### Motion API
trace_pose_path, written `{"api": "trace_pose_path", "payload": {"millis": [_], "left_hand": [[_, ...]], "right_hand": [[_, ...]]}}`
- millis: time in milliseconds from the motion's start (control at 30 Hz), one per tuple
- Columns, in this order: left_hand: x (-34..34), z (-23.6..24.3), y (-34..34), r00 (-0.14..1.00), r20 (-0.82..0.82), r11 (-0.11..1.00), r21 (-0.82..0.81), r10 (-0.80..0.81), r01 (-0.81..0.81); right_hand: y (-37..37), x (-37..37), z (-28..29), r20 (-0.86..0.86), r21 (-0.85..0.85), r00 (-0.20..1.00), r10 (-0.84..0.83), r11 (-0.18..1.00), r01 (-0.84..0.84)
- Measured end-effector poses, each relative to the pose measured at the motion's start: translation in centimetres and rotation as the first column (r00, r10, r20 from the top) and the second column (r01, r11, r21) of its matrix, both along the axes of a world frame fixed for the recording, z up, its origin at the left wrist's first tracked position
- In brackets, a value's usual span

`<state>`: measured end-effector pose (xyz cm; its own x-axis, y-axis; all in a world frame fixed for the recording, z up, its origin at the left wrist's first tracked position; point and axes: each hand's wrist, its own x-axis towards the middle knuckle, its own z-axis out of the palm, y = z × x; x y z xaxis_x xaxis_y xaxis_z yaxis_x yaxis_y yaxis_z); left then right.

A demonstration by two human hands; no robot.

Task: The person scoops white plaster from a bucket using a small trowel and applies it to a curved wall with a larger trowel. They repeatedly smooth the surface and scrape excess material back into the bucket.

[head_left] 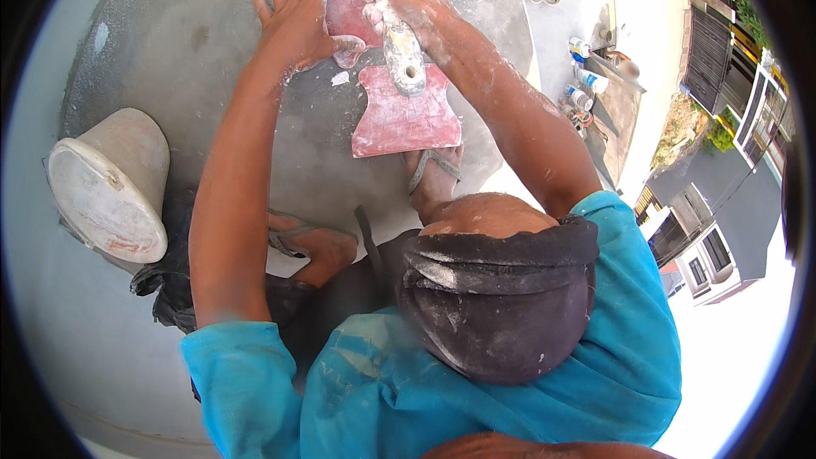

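Observation:
My left hand (302, 21) is powdered white, its fingers spread over the grey surface and the edge of a red plate-like piece (344, 0). My right hand (412, 0) is closed around the worn, whitened handle of a putty knife (402, 47). The handle end, with a hole in it, points back toward me, while the pale blade lies at the top edge of the view. Below the handle end is a red plastic spreader (408, 123) with curved sides and white smears. It lies in front of my sandalled foot (435, 177). Whether the left hand presses on the red piece cannot be made out.
A white-stained bucket (144, 157) stands at the left, by dark cloth (166, 285). My bent knee (493, 212), with rolled dark trousers, and my other sandalled foot (327, 246) are close in. Several containers (589, 78) stand farther right, with buildings and a dark gate (707, 51) beyond.

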<state>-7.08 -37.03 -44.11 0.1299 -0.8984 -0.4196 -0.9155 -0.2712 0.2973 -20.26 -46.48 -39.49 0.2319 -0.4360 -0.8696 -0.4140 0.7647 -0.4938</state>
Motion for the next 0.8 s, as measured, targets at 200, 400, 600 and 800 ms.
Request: {"api": "trace_pose_path", "payload": {"millis": [200,400,600,800], "left_hand": [[-0.2,-2.9,1.7,0.998,-0.07,0.981,-0.192,-0.005,-0.009],[0.7,-3.2,1.7,0.999,-0.042,0.984,-0.177,-0.008,0.0],[0.3,-3.2,2.0,0.998,-0.058,0.982,-0.191,-0.018,0.006],[0.8,-2.6,0.9,0.999,-0.052,0.99,-0.14,-0.001,-0.006]], "right_hand": [[2.0,-4.2,-0.3,0.018,0.115,1.0,0.007,0.993,-0.009],[1.9,-3.2,-0.5,0.014,0.058,0.999,0.034,0.998,-0.034],[-1.8,-0.3,-0.5,-0.044,0.042,0.978,0.204,0.978,-0.202],[1.5,-4.0,-0.6,0.01,0.039,0.996,0.089,0.995,-0.09]]}}
